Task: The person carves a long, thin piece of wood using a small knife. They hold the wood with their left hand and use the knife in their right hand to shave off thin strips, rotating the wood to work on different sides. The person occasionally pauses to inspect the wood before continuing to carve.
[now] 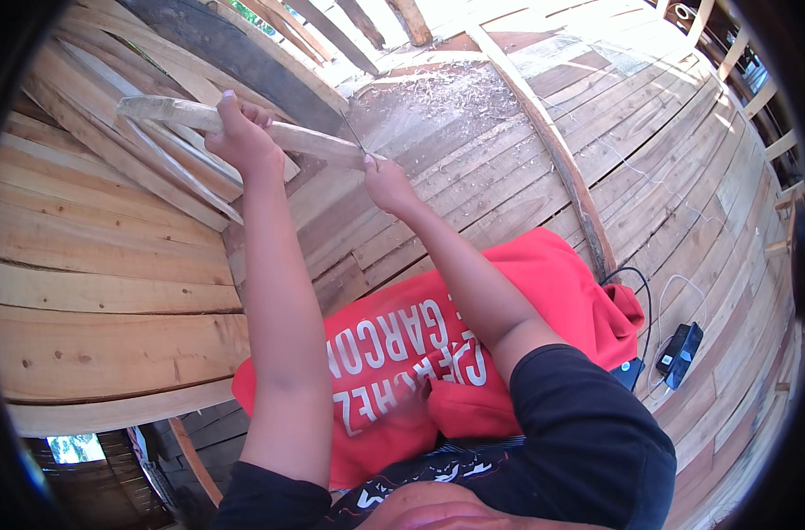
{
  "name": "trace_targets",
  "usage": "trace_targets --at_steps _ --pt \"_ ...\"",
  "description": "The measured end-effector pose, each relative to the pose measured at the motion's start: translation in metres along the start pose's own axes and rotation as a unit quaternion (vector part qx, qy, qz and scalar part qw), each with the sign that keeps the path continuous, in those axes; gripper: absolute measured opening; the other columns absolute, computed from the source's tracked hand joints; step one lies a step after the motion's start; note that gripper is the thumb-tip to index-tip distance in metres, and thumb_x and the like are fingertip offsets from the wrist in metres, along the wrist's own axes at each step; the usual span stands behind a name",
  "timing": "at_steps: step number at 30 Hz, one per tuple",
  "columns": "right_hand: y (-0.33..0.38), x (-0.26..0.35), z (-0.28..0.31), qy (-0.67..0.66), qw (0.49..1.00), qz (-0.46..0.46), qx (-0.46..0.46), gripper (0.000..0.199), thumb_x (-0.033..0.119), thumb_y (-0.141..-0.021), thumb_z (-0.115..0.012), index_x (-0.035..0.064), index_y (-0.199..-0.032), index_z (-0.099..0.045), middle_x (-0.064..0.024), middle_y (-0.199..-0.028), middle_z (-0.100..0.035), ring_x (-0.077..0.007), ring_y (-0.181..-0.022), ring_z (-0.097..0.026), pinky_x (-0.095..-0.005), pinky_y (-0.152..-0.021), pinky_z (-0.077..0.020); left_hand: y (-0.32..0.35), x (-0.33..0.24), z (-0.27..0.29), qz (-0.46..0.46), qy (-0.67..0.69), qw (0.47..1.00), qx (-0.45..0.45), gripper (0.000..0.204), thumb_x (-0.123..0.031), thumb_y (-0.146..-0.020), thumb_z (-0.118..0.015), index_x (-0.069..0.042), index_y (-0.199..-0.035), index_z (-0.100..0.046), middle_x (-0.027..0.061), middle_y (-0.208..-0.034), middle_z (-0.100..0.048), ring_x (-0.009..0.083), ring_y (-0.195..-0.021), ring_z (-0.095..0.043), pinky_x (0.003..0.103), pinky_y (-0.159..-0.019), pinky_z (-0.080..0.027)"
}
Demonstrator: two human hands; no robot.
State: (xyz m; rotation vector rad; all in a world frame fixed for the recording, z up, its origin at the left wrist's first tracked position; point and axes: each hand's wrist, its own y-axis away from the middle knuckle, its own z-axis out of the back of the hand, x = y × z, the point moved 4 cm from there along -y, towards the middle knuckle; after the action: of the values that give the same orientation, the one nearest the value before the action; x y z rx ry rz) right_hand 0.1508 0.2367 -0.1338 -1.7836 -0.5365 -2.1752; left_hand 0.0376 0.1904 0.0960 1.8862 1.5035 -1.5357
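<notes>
Pale wooden stick [243, 128], long and roughly shaved, held up at an angle over the sloping planks [111, 265], thicker end to the left, thinner end pointing right. Gripped near its middle by the left hand [236, 134], fingers wrapped fully round it, thumb pointing up. Touched at its right tip by a thin metal blade [356, 137], slanting up and left from the right hand [385, 181]. Right hand closed tight round the blade's lower end, handle hidden inside the fist, so kind of tool hard to tell. Both hands close together, left one higher and further left.

Just beyond the stick's tip, a scatter of pale wood shavings [438, 93] on the boards. Behind the stick, a dark curved beam [243, 53] running from upper left down toward the middle. To the right, a long thin curved strip of wood [553, 150] sweeping down across the plank floor [668, 159].

Nearer the body, a red cloth with white lettering [394, 362] spread across the lap, under both forearms. Dark sleeve [579, 433] on the right upper arm. Off to the right of the red cloth, well apart from the hands, a small black box-shaped device [679, 353] lying on the planks, with thin white and black cables [659, 291] looping beside it. Bright sun over the upper boards, shade at the lower left.
</notes>
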Motion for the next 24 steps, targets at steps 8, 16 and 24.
trace_targets --at_steps 8,16,24 --pt "-0.006 -0.021 0.004 0.065 0.997 0.017 -0.034 0.055 0.038 -0.102 -0.038 -0.009 -0.097 -0.066 -0.0337 -0.096 -0.065 -0.049 -0.095 -0.063 -0.0518 -0.087 -0.0485 0.008 0.0 -0.007 -0.02 -0.015 0.996 -0.09 0.019 -0.012 -0.085 -0.06 0.001 -0.079 -0.048 0.0028 -0.061 -0.046 0.0107 -0.05 -0.041 0.027 -0.047 -0.037" --pt "-0.006 -0.019 0.008 0.09 0.995 0.018 -0.026 0.053 0.036 -0.102 -0.038 -0.0075 -0.093 -0.067 -0.0334 -0.096 -0.065 -0.0507 -0.096 -0.062 -0.0521 -0.087 -0.0492 0.013 -0.004 -0.005 -0.023 -0.018 0.997 -0.07 0.021 -0.013 -0.085 -0.06 -0.001 -0.076 -0.046 0.0023 -0.059 -0.044 0.0112 -0.049 -0.04 0.028 -0.046 -0.036" --pt "-0.005 -0.009 0.01 0.079 0.993 0.065 -0.052 0.056 0.036 -0.103 -0.038 -0.011 -0.091 -0.066 -0.0335 -0.089 -0.066 -0.0484 -0.092 -0.065 -0.0523 -0.085 -0.0496 0.01 -0.006 0.006 -0.012 -0.009 0.997 -0.072 0.027 -0.015 -0.087 -0.06 -0.003 -0.072 -0.041 0.0013 -0.057 -0.041 0.0116 -0.047 -0.037 0.029 -0.047 -0.036"
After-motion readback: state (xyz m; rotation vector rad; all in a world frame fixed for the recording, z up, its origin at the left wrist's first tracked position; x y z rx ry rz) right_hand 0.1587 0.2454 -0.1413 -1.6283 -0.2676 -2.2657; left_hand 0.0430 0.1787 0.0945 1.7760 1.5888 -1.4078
